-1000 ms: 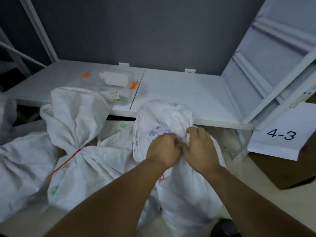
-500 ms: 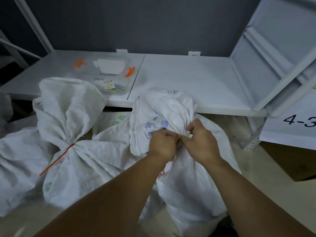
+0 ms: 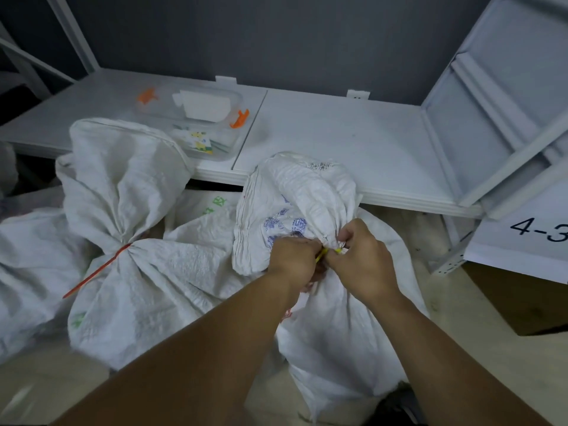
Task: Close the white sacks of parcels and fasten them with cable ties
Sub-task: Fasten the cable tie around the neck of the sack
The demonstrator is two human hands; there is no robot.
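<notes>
Sack: white sack [image 3: 335, 333], lower centre of the frame, its neck bunched between both hands.
Left hand [image 3: 295, 262]: curled, pinching the tail of the yellow cable tie [image 3: 321, 256].
Right hand [image 3: 364, 259]: curled, pinching the tie's other end at the neck.
Change: a second ago no yellow showed; now a strip spans the hands.
Meaning: probably threaded, with the cinching left to do.
Left of frame: tied sack [image 3: 129, 302], orange tie [image 3: 98, 269].

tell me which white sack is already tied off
The left sack, its neck cinched by an orange cable tie whose tail sticks out. The sack in front has a yellow tie pinched between left hand and right hand.
</notes>
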